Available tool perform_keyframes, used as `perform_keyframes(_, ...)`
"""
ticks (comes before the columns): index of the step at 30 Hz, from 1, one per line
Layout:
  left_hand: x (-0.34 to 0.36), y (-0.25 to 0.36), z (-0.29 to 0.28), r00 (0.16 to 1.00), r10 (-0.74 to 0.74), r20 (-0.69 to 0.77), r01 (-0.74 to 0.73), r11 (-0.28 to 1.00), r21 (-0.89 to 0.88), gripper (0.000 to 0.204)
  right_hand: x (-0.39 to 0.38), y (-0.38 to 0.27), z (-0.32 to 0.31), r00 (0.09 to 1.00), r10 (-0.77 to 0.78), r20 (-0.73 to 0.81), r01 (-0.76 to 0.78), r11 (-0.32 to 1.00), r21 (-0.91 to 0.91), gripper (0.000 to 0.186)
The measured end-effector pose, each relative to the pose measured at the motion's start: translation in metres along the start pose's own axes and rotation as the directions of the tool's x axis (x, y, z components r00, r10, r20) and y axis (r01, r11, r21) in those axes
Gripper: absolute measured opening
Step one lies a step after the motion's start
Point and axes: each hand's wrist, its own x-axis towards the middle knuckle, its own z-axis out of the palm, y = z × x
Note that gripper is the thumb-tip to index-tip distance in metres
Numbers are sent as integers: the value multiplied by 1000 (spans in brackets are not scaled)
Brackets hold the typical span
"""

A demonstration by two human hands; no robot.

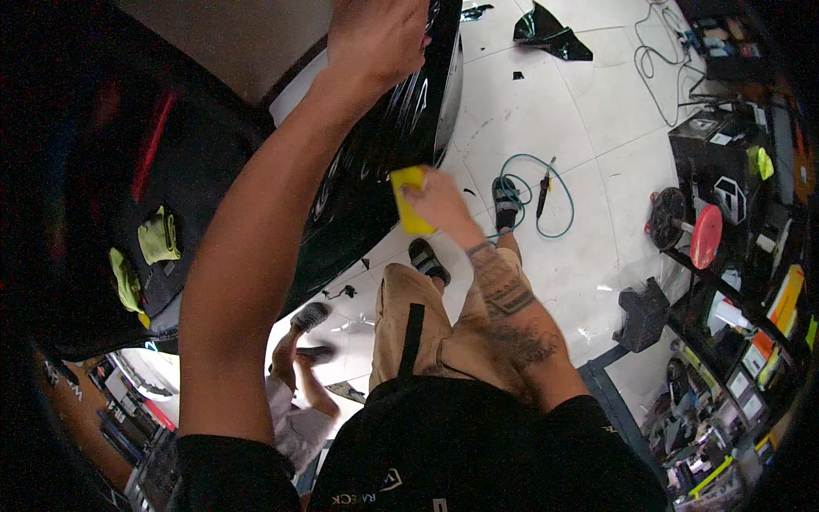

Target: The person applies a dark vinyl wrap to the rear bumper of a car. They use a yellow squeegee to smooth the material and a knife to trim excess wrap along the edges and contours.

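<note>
Right hand (pixel 439 200) pinches yellow card (pixel 412 213) by its right edge, beside glossy black panel (pixel 363 188). Card: probably light, thin, semi-stiff; that edge suits the grip. Left hand (pixel 380 38) over panel's far part; finger closure cannot be told.

Right of the right hand (pixel 439 205), room opens over the white tiled floor (pixel 607 218), crossed low down by a coiled teal hose (pixel 572 213), then limited by the red-topped stool (pixel 706 236). The black car panel (pixel 350 205) blocks leftward passage; the left forearm (pixel 256 230) spans above it.
</note>
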Motion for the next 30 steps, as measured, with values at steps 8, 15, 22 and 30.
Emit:
perform_keyframes(8,1,1,2,997,-63,52,62,998,24,61,63,-44,-76,905,-238,-352,192,968,-162,21)
perform_keyframes(15,-56,21,-15,977,-193,-94,161,949,-270,82,24,-11,-60,1000,10,-2,-6,764,646,39)
perform_keyframes(22,-308,111,-60,512,-390,766,786,-148,-600,75,-90,-39,-140,483,-551,680,364,833,416,47)
perform_keyframes(30,-462,302,-186,12,-375,927,105,-921,-374,53,-75,-149,-325,-179,-969,172,190,138,972,20)
